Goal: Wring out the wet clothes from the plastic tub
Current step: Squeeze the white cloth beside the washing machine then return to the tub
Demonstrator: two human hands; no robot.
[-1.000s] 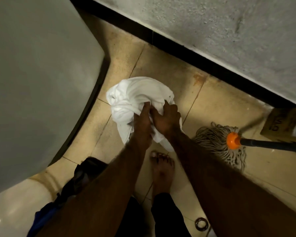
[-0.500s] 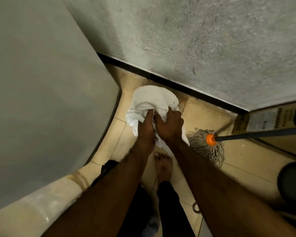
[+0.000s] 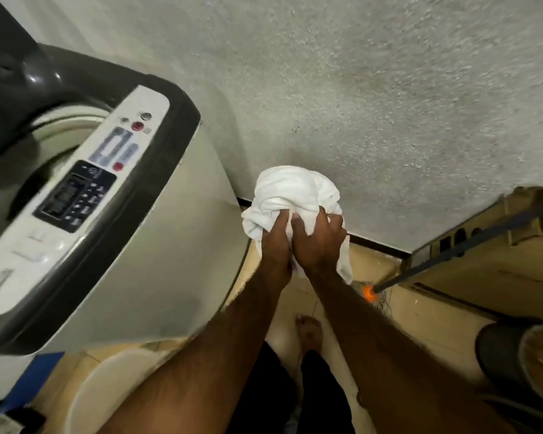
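- The white cloth (image 3: pixel 292 195) was bunched into a ball and held up in the air in front of the person, above the floor (image 3: pixel 427 324) and before the rough wall (image 3: pixel 358 89). A loose tail of it hung below the right hand.
- The left hand (image 3: pixel 275 245) gripped the near left of the bundle with its fingers curled into the folds. The right hand (image 3: pixel 318 242) gripped just beside it in the same way. The two hands were touching or very nearly so.
- Judgement: the wringing itself was in hand. With both hands close together on a ball, it read more as a squeeze than a long twist. No running water could be made out.
- Judgement: the next move called for opposed turns of the wrists or a harder squeeze. The hanging tail needed gathering in first.
- A washing machine (image 3: pixel 170 261) stood to the left, its drum apparently open. Its control panel (image 3: pixel 76 192) was blurred and unreadable.
- A pale round vessel (image 3: pixel 82 393) lay near left, partly hidden by the left forearm. It may have been the tub, but its contents were not seen.
- A mop (image 3: pixel 370 292) lay to the right, its handle (image 3: pixel 452 255) running far right past a cardboard box (image 3: pixel 489 274). A dark bucket (image 3: pixel 499 355) stood near right.
- A bare foot (image 3: pixel 309 332) stood on the floor under the cloth. Judgement: drips would land there, which made a slip risk, and the machine and mop left little elbow room.
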